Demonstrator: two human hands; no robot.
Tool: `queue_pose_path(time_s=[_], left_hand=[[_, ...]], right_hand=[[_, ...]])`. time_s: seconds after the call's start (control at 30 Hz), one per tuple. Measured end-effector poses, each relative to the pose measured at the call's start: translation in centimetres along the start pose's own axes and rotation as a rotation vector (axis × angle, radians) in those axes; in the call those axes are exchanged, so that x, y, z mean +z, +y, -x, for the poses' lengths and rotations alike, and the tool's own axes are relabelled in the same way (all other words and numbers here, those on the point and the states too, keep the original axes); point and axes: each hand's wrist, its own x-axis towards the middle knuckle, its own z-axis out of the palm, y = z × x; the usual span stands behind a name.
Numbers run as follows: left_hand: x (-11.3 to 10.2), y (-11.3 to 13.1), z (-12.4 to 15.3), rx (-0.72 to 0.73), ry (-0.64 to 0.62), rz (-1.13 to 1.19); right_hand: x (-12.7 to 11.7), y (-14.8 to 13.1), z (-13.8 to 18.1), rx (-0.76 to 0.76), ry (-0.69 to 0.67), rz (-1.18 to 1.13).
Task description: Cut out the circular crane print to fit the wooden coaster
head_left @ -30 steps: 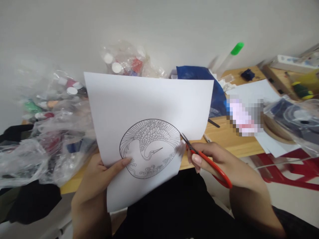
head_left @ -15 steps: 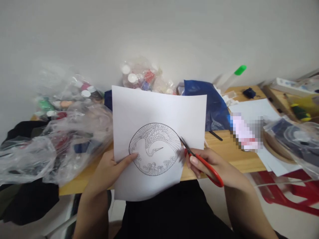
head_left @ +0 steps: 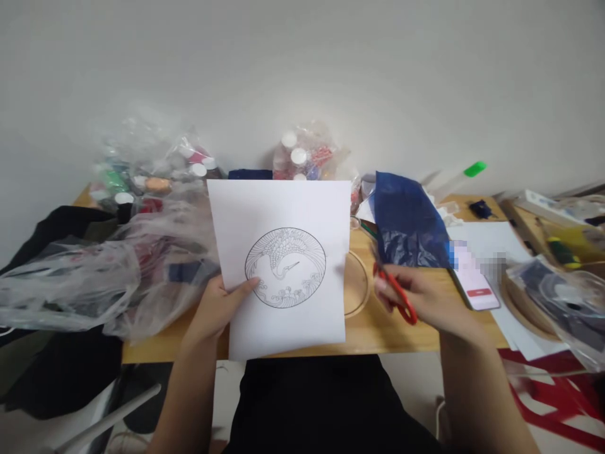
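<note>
Left hand point(head_left: 215, 309) grip is pinched on the sheet point(head_left: 283, 208), thumb at the left rim of the printed crane circle point(head_left: 285, 267). The sheet is held upright over the counter point(head_left: 378, 337) edge. Right hand point(head_left: 425, 299) grip is closed round the red-handled scissors point(head_left: 399, 296), apart from the paper, beside a wooden hoop point(head_left: 360, 284). Blades are blurred, so we can't tell their state. Paper is thin, matte and floppy: we'd support it near the line and turn the sheet, not the blades.

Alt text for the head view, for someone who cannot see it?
The left hand holds a white sheet printed with a round crane drawing; the right hand holds red scissors beside it, not touching. Behind, a wooden table carries clear bags and a blue bag.
</note>
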Motion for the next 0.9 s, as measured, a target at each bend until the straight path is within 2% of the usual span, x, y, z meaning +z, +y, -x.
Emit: queue_pose_path(time_s=[0.1, 0.2, 0.3, 0.4, 0.5, 0.63, 0.7, 0.77, 0.83, 0.9], left_hand=[[-0.2, -0.3, -0.4, -0.007, -0.052, 0.046], [-0.3, -0.5, -0.5, -0.001, -0.104, 0.076], [-0.4, -0.9, -0.2, -0.008, -0.125, 0.096], [-0.2, -1.0, -0.1, -0.03, -0.137, 0.087], [0.4, -1.1, -0.1, 0.049, -0.164, 0.039], [2.2, -1.5, -0.1, 0.213, -0.156, -0.149], [3.3, -1.8, 0.1, 0.3, -0.154, -0.322], [4.6, -2.1, 0.5, 0.45, -0.178, -0.539], [5.8, -2.4, 0.8, 0.61, -0.2, -0.777], [6.8, -2.5, 1.1, 0.701, -0.21, -0.97]], right_hand=[[0.3, -0.4, -2.2, -0.106, 0.283, -0.128], [1.3, -0.9, -4.9, -0.202, 0.422, -0.228], [2.4, -1.6, -6.7, -0.229, 0.393, -0.392], [2.9, -2.4, -6.7, -0.181, 0.338, -0.482], [2.0, -3.2, -5.3, -0.205, 0.388, -0.447], [-0.9, -4.3, -1.6, -0.265, 0.572, -0.331], [-2.3, -5.0, 0.6, -0.257, 0.676, -0.277], [-3.4, -5.6, 2.5, -0.252, 0.775, -0.268], [-4.1, -6.2, 4.0, -0.246, 0.862, -0.291], [-4.6, -6.4, 5.1, -0.235, 0.934, -0.241]])
